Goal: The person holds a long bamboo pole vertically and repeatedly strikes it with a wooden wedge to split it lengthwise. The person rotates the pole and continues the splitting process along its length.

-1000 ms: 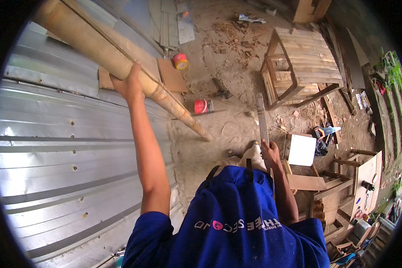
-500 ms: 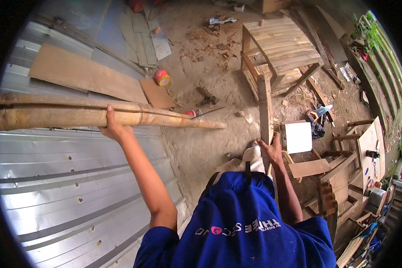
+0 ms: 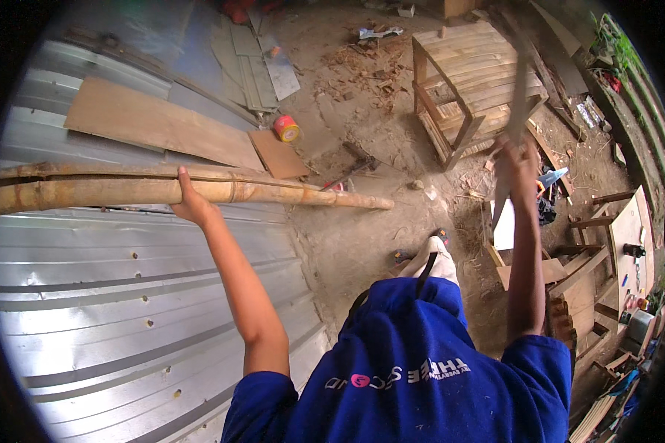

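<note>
A long bamboo pole (image 3: 273,193), split lengthwise along much of its upper side, stretches across the left of the view. My left hand (image 3: 196,206) grips it, with the thumb over the top near the split. On the right, my right hand (image 3: 516,171) is raised and smeared by motion, its fingers wrapped round a long wooden bar (image 3: 521,88). The bar points up and away from me, well apart from the bamboo, and passes in front of a slatted bamboo table (image 3: 469,63).
Corrugated metal sheeting (image 3: 125,295) covers the left side. A brown board (image 3: 162,127) and a red-and-yellow can (image 3: 286,128) lie beyond the bamboo. Wooden frames (image 3: 580,295) stand at the right. Wood scraps (image 3: 373,63) litter the dirt floor ahead.
My right hand has swung up and to the right with the wooden bar. My left hand stays on the bamboo, which looks more widely split. The view has shifted slightly.
</note>
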Demonstrator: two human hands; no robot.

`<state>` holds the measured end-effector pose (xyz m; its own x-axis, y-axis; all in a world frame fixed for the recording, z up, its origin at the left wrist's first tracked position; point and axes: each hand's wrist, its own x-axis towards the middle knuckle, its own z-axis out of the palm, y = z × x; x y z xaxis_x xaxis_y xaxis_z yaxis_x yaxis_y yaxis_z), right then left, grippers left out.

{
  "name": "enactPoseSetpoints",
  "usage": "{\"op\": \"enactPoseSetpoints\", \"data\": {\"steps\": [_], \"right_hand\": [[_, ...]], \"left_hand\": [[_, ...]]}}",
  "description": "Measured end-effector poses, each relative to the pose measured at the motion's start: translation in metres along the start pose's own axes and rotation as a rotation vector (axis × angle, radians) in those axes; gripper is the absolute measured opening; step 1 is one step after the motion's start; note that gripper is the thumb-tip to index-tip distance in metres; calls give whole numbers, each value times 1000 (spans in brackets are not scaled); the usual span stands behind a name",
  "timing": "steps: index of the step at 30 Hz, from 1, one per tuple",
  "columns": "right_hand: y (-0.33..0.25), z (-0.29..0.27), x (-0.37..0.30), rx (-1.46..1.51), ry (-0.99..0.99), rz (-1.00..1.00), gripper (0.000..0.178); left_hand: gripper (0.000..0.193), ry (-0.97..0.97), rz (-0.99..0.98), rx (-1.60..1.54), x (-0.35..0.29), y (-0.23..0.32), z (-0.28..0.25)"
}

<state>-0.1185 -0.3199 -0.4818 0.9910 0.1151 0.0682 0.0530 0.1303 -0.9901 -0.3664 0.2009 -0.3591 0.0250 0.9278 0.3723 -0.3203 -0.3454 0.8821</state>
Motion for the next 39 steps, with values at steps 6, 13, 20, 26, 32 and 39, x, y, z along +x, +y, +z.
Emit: {"op": "enactPoseSetpoints", "data": {"steps": [6,13,20,26,32,39], "right_hand": [[10,104,-24,78,488,-345,34],[148,122,-111,-503,-319,364,69],[19,20,65,402,321,-195,47],[137,151,-78,-310,-121,173,60],[175,68,-14,-14,-265,332,35],[48,87,61,343,542,-277,45]], "left_hand": [[61,52,20,41,3,-4,-10],[60,91,115,-7,-5,-6,-16],[57,171,121,98,-10,-2,-3],[53,180,252,184,-23,1,17],[50,308,131,236,-28,7,-8],[56,362,209,227,-18,-7,-17]]}}
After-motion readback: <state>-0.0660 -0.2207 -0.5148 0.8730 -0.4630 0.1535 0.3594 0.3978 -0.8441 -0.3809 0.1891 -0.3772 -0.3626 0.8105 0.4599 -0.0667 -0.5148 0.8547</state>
